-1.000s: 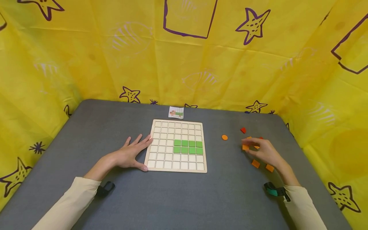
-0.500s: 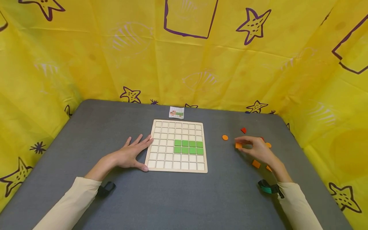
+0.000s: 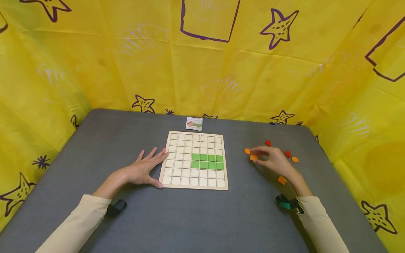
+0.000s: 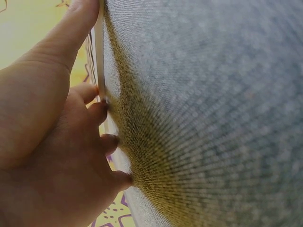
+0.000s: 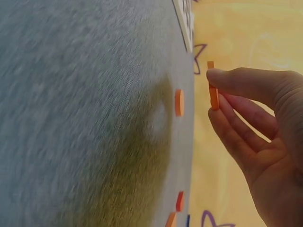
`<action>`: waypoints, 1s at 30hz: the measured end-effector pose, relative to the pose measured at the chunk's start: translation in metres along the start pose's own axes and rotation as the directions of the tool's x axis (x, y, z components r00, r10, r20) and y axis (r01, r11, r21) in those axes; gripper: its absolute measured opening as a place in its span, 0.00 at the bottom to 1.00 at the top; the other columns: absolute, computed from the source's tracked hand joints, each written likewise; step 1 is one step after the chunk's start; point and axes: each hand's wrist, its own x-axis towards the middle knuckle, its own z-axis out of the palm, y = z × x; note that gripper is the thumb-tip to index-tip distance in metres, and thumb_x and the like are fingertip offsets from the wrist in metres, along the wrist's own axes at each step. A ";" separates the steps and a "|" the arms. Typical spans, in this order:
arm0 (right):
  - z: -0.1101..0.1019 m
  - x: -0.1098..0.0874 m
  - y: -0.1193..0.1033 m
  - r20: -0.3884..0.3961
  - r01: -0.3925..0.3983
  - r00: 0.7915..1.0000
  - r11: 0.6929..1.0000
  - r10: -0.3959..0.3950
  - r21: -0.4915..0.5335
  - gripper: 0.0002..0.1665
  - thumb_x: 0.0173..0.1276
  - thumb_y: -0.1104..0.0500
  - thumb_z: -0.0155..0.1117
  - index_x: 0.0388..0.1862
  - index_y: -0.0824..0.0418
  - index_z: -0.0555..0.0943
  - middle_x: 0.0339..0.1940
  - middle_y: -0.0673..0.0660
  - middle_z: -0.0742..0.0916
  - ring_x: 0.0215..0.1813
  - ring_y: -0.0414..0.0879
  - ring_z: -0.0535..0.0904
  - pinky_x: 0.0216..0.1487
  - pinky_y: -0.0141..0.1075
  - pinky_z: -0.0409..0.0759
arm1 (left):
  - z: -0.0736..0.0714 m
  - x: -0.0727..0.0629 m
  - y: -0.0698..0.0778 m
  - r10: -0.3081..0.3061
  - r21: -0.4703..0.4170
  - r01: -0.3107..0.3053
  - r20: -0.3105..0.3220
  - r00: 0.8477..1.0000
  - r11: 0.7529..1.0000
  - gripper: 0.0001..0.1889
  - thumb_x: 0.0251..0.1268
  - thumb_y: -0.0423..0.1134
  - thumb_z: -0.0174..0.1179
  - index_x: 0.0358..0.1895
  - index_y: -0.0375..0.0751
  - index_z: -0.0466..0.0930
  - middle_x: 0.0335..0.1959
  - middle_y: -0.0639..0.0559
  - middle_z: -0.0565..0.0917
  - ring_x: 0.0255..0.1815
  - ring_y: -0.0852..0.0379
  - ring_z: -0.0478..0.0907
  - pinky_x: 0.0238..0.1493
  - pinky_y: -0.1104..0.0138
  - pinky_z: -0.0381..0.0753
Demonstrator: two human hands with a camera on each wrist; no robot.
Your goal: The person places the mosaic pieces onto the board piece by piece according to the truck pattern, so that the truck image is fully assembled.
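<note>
Between thumb and fingertips, my right hand [image 3: 276, 162] pinches a square orange tile [image 3: 253, 157], seen edge-on and clear of the grey table in the right wrist view. Just beyond it lies a round orange piece [image 3: 247, 151]. A pale wooden grid board [image 3: 226, 181] sits mid-table, with two rows of green square tiles [image 3: 203, 164] filling cells toward its right side. My left hand [image 3: 142, 170] rests at the board's left edge, fingers spread, with the thumb at the near corner. In the left wrist view its thumb [image 4: 83, 19] touches the board's rim.
Around my right hand lie a red piece [image 3: 268, 143], another red piece [image 3: 287, 154], a second round orange piece [image 3: 295, 159] and an orange square tile [image 3: 282, 180]. Behind the board is a small picture card [image 3: 194, 123]. A yellow patterned curtain [image 3: 202, 70] surrounds the table.
My right hand has moved left with the orange tile, toward the board, uncovering a red and a round orange piece. Its wrist now covers another orange tile. The left hand stays put.
</note>
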 end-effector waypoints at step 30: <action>0.037 0.036 -0.025 0.069 0.078 0.994 0.995 -0.082 0.063 0.22 0.56 0.70 0.74 0.52 0.67 0.84 0.46 0.56 0.88 0.47 0.49 0.85 0.51 0.45 0.82 | 0.001 -0.001 -0.002 -0.004 0.011 0.004 -0.002 1.000 1.000 0.61 0.46 0.61 0.72 0.79 0.42 0.45 0.81 0.44 0.43 0.79 0.35 0.32 0.69 0.36 0.24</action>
